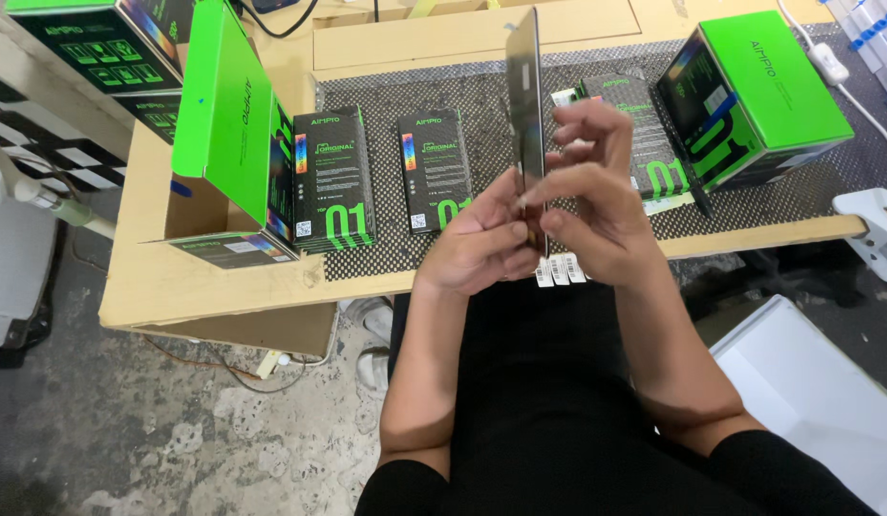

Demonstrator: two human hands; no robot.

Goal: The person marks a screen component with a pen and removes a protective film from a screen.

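Left hand [477, 244]: gripping the lower edge of a thin dark panel [526, 105], standing upright.
Right hand [596, 205]: pinching the same panel.
Table [224, 287]: carrying green-and-black boxes [434, 170].

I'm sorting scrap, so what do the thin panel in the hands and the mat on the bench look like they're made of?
Panel: probably glass or glossy plastic, seen edge-on, dark and reflective. Mat: likely rubber or foam, a matte black surface with a fine dotted pattern.

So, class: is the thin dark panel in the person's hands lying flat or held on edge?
On edge: the panel stands upright above the table, pinched low by left hand and right hand.
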